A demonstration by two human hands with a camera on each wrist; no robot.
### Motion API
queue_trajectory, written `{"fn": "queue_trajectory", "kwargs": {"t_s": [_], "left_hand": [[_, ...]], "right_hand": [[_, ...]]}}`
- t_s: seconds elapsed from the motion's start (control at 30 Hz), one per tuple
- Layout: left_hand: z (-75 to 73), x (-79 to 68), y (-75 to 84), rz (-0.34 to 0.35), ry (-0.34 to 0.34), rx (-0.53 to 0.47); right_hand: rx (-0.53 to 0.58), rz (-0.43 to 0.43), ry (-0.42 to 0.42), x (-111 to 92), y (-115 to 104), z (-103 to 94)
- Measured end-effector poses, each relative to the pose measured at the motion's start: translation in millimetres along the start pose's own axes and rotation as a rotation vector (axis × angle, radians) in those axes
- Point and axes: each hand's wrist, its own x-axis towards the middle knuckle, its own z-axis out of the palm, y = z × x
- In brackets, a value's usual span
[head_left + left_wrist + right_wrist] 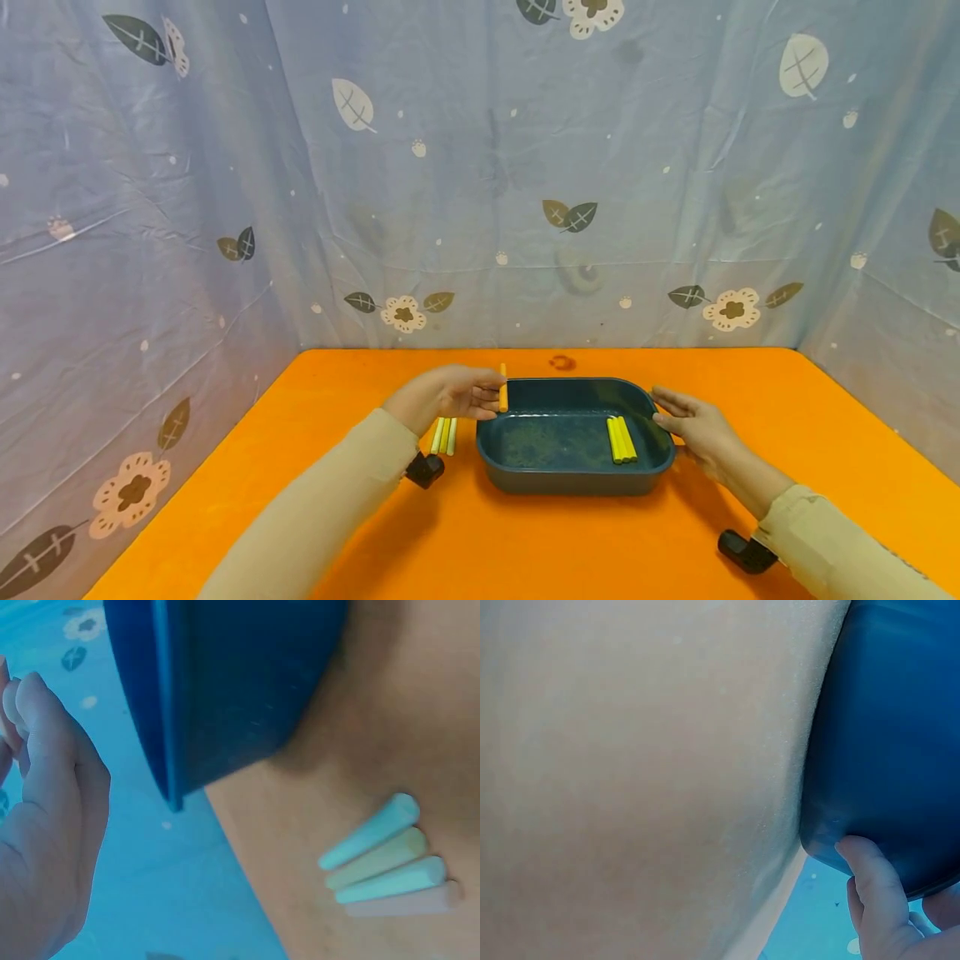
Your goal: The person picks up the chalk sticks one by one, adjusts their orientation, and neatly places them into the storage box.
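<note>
My left hand (468, 392) pinches an orange chalk stick (503, 388) upright between thumb and fingers, over the left rim of a dark teal dish (573, 482). In the left wrist view the left hand (52, 802) stands beside the dish wall (240, 682), the stick mostly outside that view. My right hand (697, 425) holds the dish at its right end. Its finger presses the outer wall in the right wrist view, with the thumb at the rim. Yellow chalk sticks (622, 440) lie side by side inside the dish, towards its right end.
Several chalk sticks (386, 859) lie in a row on the orange table (517, 546), left of the dish and partly behind my left hand in the head view. A patterned curtain (465, 183) encloses the back and both sides. A reddish mark (562, 362) shows near the far edge.
</note>
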Motion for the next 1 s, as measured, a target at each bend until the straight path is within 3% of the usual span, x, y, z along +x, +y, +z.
{"fn": "queue_trajectory", "kwargs": {"t_s": [0.43,0.77,0.9,1.0], "left_hand": [[20.4,11.4,30.9,-0.079,0.011,-0.001],[40.1,42.3,26.4,-0.106,-0.063,0.068],[43.5,44.2,27.4,-0.101,-0.103,0.106],[49.3,39.5,29.4,-0.111,-0.086,0.123]], "right_hand": [[0.024,0.0,0.004,0,0,1.2],[0.016,-0.001,0.01,-1,3,-0.1],[0.021,-0.005,0.011,-1,4,0.8],[0.023,-0.004,0.013,-1,5,0.9]]}}
